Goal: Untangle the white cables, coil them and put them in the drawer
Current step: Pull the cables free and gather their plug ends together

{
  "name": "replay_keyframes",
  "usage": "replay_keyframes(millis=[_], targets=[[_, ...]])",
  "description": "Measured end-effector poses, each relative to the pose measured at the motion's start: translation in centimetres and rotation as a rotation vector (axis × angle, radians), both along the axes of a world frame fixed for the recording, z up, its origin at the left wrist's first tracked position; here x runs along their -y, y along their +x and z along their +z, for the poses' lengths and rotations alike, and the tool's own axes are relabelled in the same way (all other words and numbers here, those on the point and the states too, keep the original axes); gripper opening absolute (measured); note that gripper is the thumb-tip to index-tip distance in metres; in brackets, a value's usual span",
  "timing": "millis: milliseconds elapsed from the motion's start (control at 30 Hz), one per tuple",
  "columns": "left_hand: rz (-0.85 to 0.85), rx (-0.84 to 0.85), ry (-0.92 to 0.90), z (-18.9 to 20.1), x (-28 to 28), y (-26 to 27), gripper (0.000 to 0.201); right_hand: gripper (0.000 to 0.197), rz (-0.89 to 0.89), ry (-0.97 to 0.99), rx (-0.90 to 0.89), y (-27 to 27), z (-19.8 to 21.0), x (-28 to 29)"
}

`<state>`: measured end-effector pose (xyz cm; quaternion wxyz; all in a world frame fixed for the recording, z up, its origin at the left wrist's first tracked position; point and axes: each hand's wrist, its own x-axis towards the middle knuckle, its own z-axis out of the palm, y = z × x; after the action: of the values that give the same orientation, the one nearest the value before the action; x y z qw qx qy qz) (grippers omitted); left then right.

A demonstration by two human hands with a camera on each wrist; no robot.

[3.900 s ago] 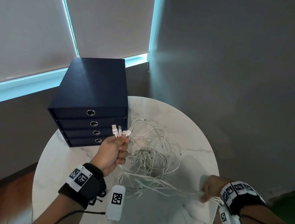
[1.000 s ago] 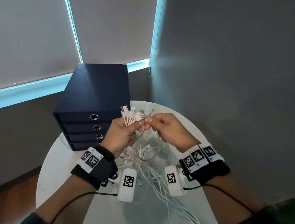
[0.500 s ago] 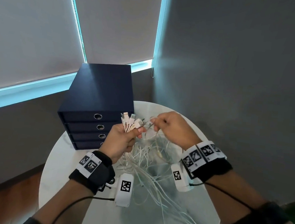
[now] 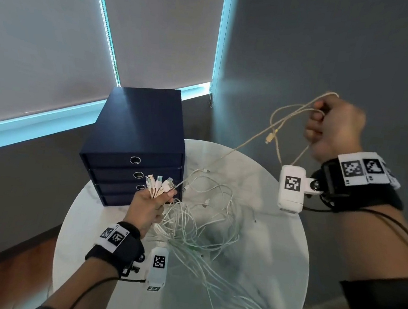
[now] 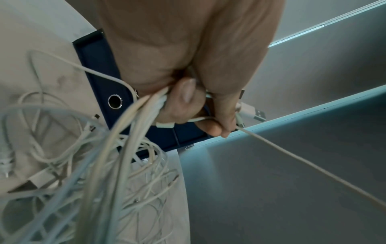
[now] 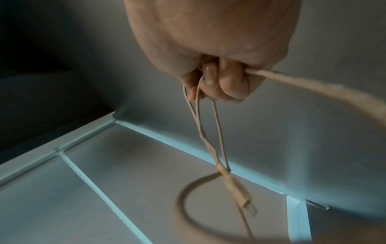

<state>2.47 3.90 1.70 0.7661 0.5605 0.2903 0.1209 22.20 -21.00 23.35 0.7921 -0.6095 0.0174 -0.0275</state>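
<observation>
The white cables (image 4: 198, 230) are light, limp and slick, so they slide through one another when you draw them slowly but cinch into knots if you yank; take hold near a plug, where the stiff moulding gives your fingers something firm. Most of the tangle lies on the middle of the round desk (image 4: 274, 271), trailing off its near edge, just in front of the navy drawer unit (image 4: 135, 133) that stands at the far-left edge with all its drawers shut. Your left hand (image 4: 147, 207) has its fingers curled tight around a bunch of plug ends (image 4: 159, 183) that fan upward (the left wrist view shows the thumb pressed over the strands). Your right hand (image 4: 333, 131) is raised high above the desk's right side, fingers clenched on loops of one cable (image 4: 248, 139), whose plug (image 4: 269, 137) dangles below and whose length runs down taut to the left hand. Half a second ago that right hand was low beside the left, picking at the plugs; now it has swung up and away, pulling one cable clear of the heap.
</observation>
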Motion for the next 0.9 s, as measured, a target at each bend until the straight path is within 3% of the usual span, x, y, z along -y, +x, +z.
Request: replay_keyframes(millis=[167, 267, 433, 500, 600, 667, 767, 900], targets=[[0.012, 0.051, -0.095, 0.8, -0.3, 0.1, 0.023, 0.016, -0.241, -0.283, -0.059, 2.6, -4.5, 4.4], [0.003, 0.072, -0.105, 1.4, -0.5, 0.2, 0.02, 0.023, -0.266, -0.54, -0.169, 4.4, -8.4, 8.5], [-0.034, 0.075, -0.087, 1.9, -0.2, 0.5, 0.015, 0.026, -0.032, -1.489, -0.157, 4.4, -16.1, 14.3], [-0.058, 0.079, -0.083, 2.3, 0.4, 0.9, 0.013, 0.024, 0.069, -1.667, -0.174, 3.9, -19.3, 15.1], [-0.105, 0.093, -0.083, 3.0, 1.8, 1.7, 0.011, 0.022, 0.227, -1.579, -0.371, 3.0, -22.4, 13.7], [-0.127, 0.097, -0.089, 3.2, 2.7, 2.2, 0.012, 0.032, 0.287, -1.608, -0.4, 1.8, -22.6, 11.5], [-0.15, 0.088, -0.091, 3.0, 4.1, 2.9, 0.012, 0.038, 0.326, -1.458, -0.182, -0.7, -20.2, 6.6], [-0.194, 0.076, -0.071, 3.0, 5.7, 3.3, 0.005, 0.028, 0.685, -0.96, 0.19, -5.6, -15.6, -1.0]])
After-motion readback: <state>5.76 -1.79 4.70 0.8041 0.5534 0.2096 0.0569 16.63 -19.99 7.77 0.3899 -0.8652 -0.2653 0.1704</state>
